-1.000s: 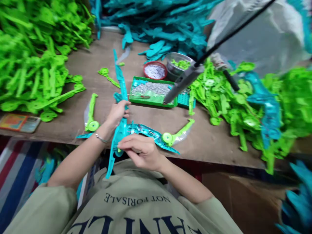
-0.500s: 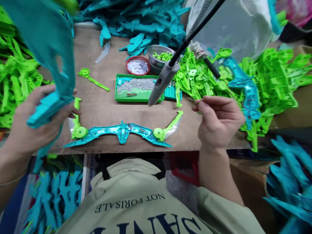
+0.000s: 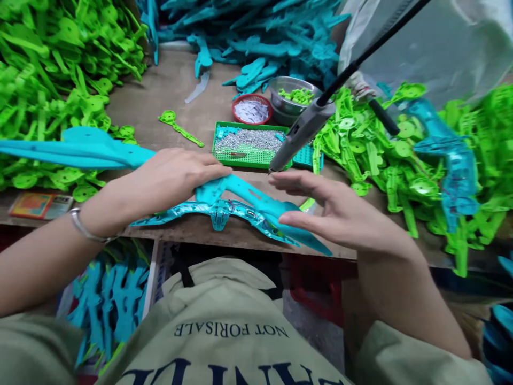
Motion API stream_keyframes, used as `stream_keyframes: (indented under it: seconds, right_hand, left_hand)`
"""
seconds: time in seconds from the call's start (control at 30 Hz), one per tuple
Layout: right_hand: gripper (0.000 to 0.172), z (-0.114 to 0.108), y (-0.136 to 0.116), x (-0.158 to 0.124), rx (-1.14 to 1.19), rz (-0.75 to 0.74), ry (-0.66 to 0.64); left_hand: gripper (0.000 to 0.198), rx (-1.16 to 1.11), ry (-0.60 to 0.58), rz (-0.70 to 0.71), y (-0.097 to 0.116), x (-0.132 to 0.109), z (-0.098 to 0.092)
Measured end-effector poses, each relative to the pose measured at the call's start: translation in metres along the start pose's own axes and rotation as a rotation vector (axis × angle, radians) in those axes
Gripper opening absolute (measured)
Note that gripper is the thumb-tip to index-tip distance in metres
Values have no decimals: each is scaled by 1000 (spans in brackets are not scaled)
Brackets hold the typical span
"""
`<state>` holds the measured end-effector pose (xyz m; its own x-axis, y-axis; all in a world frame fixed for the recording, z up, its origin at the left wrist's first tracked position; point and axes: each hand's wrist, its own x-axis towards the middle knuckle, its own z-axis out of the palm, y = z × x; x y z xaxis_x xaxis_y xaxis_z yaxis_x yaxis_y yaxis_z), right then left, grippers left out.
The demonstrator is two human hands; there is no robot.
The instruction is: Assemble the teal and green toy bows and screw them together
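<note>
My left hand [image 3: 176, 179] is closed over the middle of a blue plastic shell [image 3: 252, 197], shaped like half of a toy bow. One end of that shell sticks out far to the left; the other slants down to the right. Directly below it on the table lies a matching open half [image 3: 220, 216] with thin wires inside, partly covered by the held shell. Around the shell's right part, my right hand [image 3: 328, 208] has thumb and fingers spread apart; whether the thumb touches it I cannot tell. A green arm piece [image 3: 308, 204] is mostly hidden there.
A grey electric screwdriver [image 3: 300, 131] hangs tip-down just above my right fingers. Behind are a green tray [image 3: 252, 160] of screws, a red basket [image 3: 236, 115] and a metal bowl [image 3: 280, 107]. Green parts [image 3: 68, 69] pile up left and right, blue ones [image 3: 256, 37] at the back.
My left hand has brought the blue shell from upright at the left down over the open half. My right hand has moved in and its closed fingers have spread. The view has shifted left.
</note>
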<state>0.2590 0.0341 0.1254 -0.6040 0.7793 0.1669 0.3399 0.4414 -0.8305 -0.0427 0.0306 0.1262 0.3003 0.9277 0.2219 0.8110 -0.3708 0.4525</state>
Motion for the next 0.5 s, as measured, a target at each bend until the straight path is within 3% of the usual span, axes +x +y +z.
stream_keyframes:
  seconds: [0.1, 0.2, 0.3, 0.4, 0.5]
  right_hand:
    - [60, 10, 7, 13, 1, -23, -156]
    - [58, 20, 16, 18, -19, -11, -95]
    - [54, 24, 23, 18, 20, 65, -52]
    - [52, 20, 27, 16, 62, 163, -17]
    - [51, 13, 32, 11, 124, 220, 36]
  left_hand:
    - [18, -145, -88, 0, 2, 10, 13]
    - [17, -211, -63, -19, 8, 15, 18]
    - [23, -161, -74, 58, 26, 13, 10]
    - [30, -109, -59, 151, 38, -3, -1]
    - [32, -92, -2, 300, 23, -38, -3]
